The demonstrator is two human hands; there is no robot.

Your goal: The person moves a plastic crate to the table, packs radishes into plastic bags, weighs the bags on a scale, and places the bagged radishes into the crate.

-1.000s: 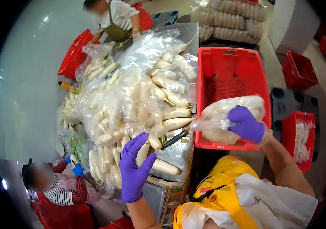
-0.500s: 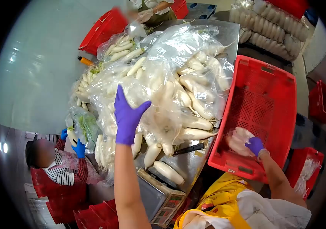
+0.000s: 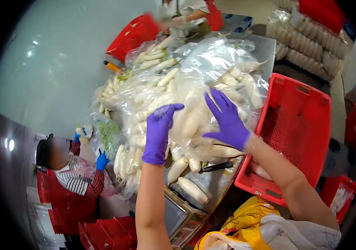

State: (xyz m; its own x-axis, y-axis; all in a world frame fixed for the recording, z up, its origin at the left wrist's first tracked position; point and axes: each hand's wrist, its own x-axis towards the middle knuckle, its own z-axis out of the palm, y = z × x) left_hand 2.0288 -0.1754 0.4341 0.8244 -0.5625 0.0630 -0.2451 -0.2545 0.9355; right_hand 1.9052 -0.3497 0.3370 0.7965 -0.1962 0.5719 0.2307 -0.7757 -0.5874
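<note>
Both my hands wear purple gloves above a heap of white daikon radishes point(image 3: 192, 189) and clear plastic bags point(image 3: 215, 52) on a metal table. My left hand point(image 3: 157, 135) is closed at the heap's near side, fingers curled onto clear plastic film, thumb pointing right. My right hand point(image 3: 228, 121) lies over the bagged daikon to its right, fingers spread. Beyond my right forearm stands a red crate point(image 3: 328, 121), with a pale bundle of daikon point(image 3: 261, 170) inside, partly covered by that arm.
A weighing scale point(image 3: 173, 216) sits at the near table edge, a black-handled tool point(image 3: 217, 166) beyond it. At left, a person in blue gloves point(image 3: 102, 160) holds a daikon. Another person point(image 3: 190, 16) works at the far side. Bagged daikon point(image 3: 299, 37) are stacked at back right.
My right hand has left the bundle in the crate and moved left over the heap. My left hand has gone from spread fingers to curled. The view has shifted slightly.
</note>
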